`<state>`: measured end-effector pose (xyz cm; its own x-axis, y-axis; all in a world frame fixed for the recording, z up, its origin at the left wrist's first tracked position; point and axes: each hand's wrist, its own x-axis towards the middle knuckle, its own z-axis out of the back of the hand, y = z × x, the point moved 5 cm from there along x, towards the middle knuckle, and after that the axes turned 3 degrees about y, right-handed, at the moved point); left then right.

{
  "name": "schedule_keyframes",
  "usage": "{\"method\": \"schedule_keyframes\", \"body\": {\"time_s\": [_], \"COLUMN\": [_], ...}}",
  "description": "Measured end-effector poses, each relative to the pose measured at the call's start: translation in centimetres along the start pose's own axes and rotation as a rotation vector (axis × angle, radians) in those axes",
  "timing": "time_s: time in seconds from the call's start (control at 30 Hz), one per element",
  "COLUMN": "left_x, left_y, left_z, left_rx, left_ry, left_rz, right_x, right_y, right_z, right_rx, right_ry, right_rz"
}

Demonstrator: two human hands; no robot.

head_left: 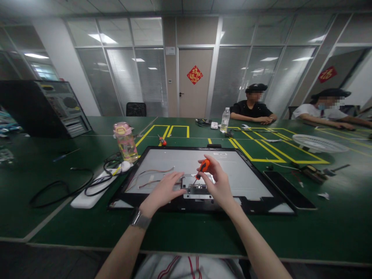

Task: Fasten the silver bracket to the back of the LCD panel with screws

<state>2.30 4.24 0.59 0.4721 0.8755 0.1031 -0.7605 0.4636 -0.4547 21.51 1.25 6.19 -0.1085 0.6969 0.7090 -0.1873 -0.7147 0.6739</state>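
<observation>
The right hand (217,184) pinches the probably light, rigid screwdriver (204,166) by its handle (205,164), tilted over the bracket (197,196) on the panel (247,174). Left hand (162,190): partly open at the bracket (hold not discernible). Grip the likely fragile panel by its frame (180,205).

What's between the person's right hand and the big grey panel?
In the head view, an orange-and-black screwdriver, held in the right hand, points down at the metal bracket on the grey panel.
</observation>
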Motion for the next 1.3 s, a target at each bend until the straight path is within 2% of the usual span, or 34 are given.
{"method": "schedule_keyframes", "body": {"time_s": [0.13,0.3,0.5,0.73,0.93,1.13,1.3], "left_x": [-0.02,-0.05,0.06,0.02,0.03,0.07,0.06], "left_y": [-0.02,-0.23,0.11,0.08,-0.1,-0.01,0.19], "left_z": [0.01,0.13,-0.09,-0.01,0.05,0.01,-0.12], "left_rx": [0.002,-0.008,-0.004,-0.007,-0.007,-0.005,0.002], "left_ry": [0.002,-0.004,-0.008,-0.014,-0.026,-0.027,-0.025], "left_rz": [0.007,-0.006,-0.015,-0.017,-0.024,-0.021,-0.026], "right_x": [0.01,0.16,0.14,0.14,0.03,0.16,0.16], "right_y": [0.26,0.41,0.29,-0.27,0.08,0.06,0.69], "right_z": [-0.17,0.44,0.02,0.23,-0.28,0.03,-0.26], "right_rx": [0.041,-0.139,-0.033,-0.103,-0.032,-0.127,-0.101], "right_ry": [0.046,-0.022,0.039,0.018,0.101,0.038,0.075], "right_rz": [-0.008,0.037,0.004,-0.033,-0.045,-0.013,0.009]}}
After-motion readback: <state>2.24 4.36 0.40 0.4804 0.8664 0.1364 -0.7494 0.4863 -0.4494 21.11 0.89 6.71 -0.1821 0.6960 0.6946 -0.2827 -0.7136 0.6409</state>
